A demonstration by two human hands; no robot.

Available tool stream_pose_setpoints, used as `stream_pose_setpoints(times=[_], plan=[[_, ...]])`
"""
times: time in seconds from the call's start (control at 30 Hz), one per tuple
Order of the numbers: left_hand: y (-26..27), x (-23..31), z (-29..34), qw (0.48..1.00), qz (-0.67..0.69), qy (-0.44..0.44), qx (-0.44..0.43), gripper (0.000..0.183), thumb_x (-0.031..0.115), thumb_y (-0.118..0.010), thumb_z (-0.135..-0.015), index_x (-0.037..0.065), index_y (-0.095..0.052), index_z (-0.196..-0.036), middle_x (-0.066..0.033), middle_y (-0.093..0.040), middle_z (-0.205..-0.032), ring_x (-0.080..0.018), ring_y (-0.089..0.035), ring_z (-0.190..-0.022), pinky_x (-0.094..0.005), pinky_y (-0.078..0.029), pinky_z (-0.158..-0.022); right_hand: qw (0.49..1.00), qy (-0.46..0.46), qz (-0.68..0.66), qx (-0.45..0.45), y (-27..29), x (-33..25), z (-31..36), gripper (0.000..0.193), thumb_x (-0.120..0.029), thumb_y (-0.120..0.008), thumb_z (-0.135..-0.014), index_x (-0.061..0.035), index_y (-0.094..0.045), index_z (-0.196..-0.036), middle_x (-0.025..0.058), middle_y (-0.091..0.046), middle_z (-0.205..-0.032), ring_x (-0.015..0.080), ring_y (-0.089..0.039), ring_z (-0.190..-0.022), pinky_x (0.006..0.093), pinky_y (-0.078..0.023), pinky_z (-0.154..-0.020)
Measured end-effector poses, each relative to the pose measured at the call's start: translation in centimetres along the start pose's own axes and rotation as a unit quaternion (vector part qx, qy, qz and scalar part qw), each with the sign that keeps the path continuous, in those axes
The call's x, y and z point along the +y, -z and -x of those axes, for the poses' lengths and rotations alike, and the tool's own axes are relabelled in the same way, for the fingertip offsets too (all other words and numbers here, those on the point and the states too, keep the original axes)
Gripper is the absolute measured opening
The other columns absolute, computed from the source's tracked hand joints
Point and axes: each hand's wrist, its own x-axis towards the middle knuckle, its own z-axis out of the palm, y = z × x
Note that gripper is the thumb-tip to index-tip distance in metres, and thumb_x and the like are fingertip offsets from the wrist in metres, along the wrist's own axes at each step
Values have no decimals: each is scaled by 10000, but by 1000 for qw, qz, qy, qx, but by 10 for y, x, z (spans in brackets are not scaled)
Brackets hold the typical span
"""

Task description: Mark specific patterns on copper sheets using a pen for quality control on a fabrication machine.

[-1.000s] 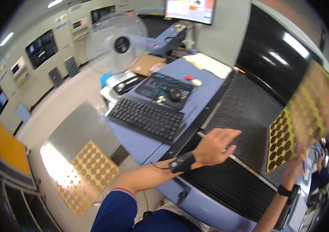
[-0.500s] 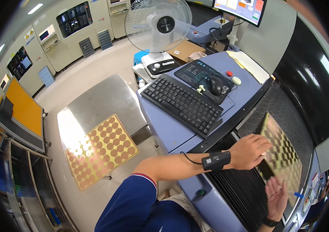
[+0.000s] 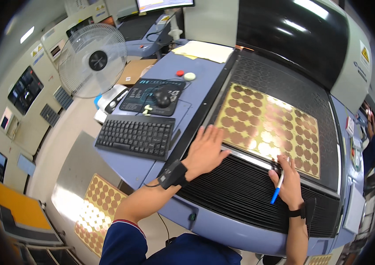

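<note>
A yellow panel with rows of brown discs (image 3: 269, 128) lies flat on the dark machine bed (image 3: 258, 75). My left hand (image 3: 205, 150) is open and flat, its fingertips by the panel's near left corner. At the near edge, right of the middle, my right hand (image 3: 290, 182) has a white marker pen with a blue end (image 3: 276, 194) between its fingers. Its fingertips reach the panel's edge. Black ribbed bellows (image 3: 236, 194) stretch below both hands.
Left of the bed are a keyboard (image 3: 135, 136), a mouse (image 3: 161, 97), a red button (image 3: 180, 73) and yellow sheets (image 3: 205, 50). A fan (image 3: 92, 60) stands beyond. A similar panel (image 3: 97, 212) rests on a metal table at lower left. Another person's arm (image 3: 371, 126) shows at far right.
The view has swung right. The panel, tilted before, now lies flat on the bed. My left hand has flattened out at its corner, and my right hand has come to its near edge.
</note>
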Motion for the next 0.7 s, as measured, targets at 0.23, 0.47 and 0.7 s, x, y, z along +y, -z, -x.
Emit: stream_pose_setpoints(times=[0.23, 0.47, 0.7], plan=[[19, 20, 19, 995, -75, 1, -65, 720, 480, -577, -1072, -81, -462, -1508, -329, -551, -1474, -443, -483, -1457, -585, -310, -1243, 997, 72, 12, -32, 2, -14, 7, 631, -449, -736, -968, 36, -600, -1349, 343, -679, -1273, 513, -641, -1214, 547, -400, -1219], [30, 21, 15, 996, -61, 34, -63, 681, 447, -647, -1041, -53, -478, -1471, -290, -611, -1435, -410, -554, -1401, -607, -370, -1199, 992, 120, 23, -12, 2, -12, 6, 697, -544, -724, -954, 41, -628, -1319, 347, -694, -1218, 519, -639, -1220, 531, -431, -1200], [56, 21, 17, 995, -4, 30, -90, 671, 410, -682, -1028, 17, -460, -1524, -268, -579, -1487, -417, -524, -1428, -618, -387, -1190, 996, 48, -12, -68, 6, -9, 7, 693, -571, -704, -963, -41, -583, -1392, 357, -636, -1328, 529, -601, -1279, 522, -425, -1208]])
